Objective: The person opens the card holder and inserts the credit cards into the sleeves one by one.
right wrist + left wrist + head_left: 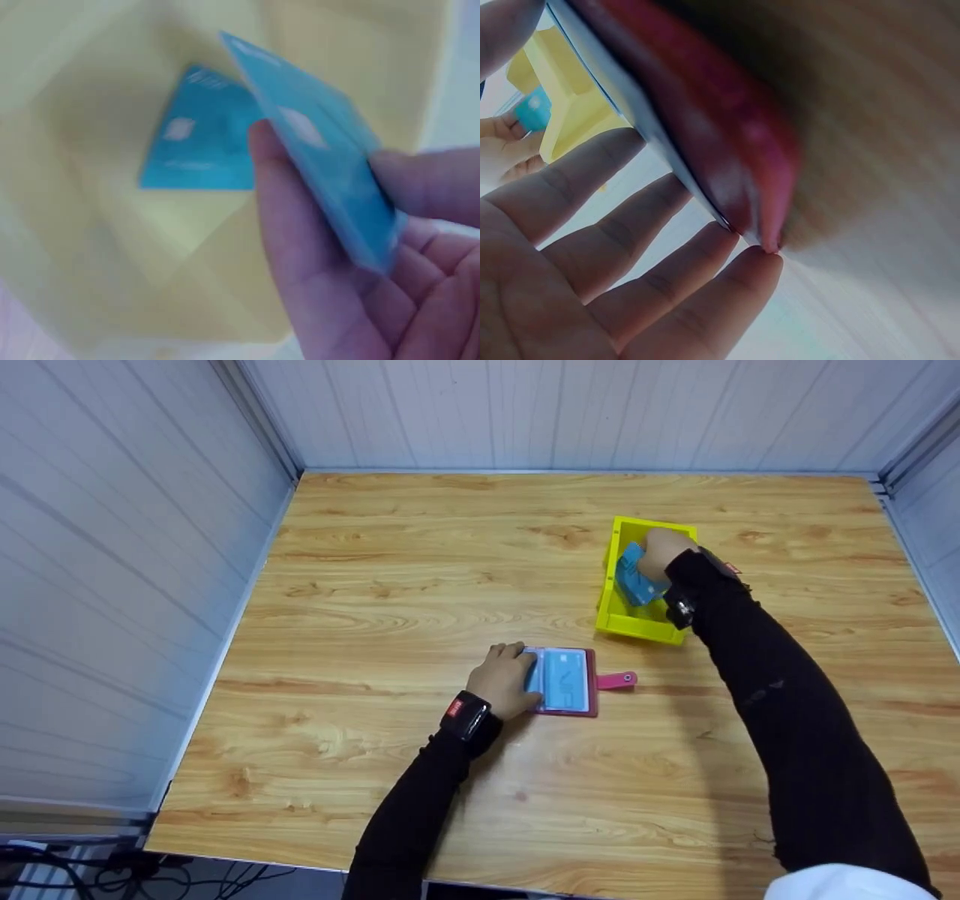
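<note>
- The two hands are well apart; the left hand [501,684] lays nearly straight fingers along an open card holder [592,701], and the right hand [664,553] pinches a thin blue card [322,150] between thumb and fingers inside a yellow bin [637,626].
- The card holder lies on the wood-grain bench, nearer the person than the bin; its cover is smooth and reddish, its clear sleeve [566,679] shows a pale blue card, and a pink strap [616,681] with a round metal snap sticks out.
- The bin is rectangular and open-topped; another blue card [199,142] lies on its floor, partly covered by the pinched one.
- The left hand covers the holder's left part; blur softens card print in the right wrist view.
</note>
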Demonstrator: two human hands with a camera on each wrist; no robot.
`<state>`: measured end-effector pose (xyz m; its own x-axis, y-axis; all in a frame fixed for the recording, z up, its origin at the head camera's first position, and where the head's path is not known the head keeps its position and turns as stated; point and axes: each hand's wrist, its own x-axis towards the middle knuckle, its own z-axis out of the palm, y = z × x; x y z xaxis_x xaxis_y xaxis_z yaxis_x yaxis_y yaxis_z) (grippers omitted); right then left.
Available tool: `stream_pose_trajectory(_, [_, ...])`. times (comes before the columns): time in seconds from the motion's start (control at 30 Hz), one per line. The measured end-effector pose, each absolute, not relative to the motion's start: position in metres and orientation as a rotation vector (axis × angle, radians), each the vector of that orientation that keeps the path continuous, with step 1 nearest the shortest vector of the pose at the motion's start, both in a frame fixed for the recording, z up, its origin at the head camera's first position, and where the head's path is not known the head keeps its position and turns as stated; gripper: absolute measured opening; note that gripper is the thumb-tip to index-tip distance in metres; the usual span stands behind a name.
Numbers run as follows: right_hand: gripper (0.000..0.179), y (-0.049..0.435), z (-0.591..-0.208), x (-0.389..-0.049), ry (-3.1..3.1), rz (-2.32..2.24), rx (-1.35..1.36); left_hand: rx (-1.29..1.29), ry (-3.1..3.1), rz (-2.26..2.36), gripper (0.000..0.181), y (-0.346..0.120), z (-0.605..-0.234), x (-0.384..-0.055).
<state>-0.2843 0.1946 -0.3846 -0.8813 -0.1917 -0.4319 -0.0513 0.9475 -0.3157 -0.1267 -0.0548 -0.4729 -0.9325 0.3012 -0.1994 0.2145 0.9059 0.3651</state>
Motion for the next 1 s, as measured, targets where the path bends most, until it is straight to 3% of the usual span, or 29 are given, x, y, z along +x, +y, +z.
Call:
stream_pose_trajectory(0.17, [0.037, 0.197, -0.364, -0.269, 2.679, -0.618, -0.143, 0.382, 2.815, 0.495, 0.067, -0.053, -0.473, -0.128])
stream_pose_trajectory(0.47, [0.029, 0.196, -0.354, -0.226, 2.68, -1.116, -0.177, 0.385, 2.812, 0.464, 0.066, -0.052, -0.475, -0.129])
stream_pose_trajectory(0.73, [0.015, 0.182, -0.408, -0.19, 2.446, -1.479, -0.201, 0.383, 2.808, 0.455, 0.066, -0.053, -0.475, -0.13])
stream_pose_trajectory(1.0, [0.017, 0.175, -0.468, -0.172, 2.289, -1.47, -0.153, 0.378, 2.805, 0.457, 0.066, -0.053, -0.475, -0.131])
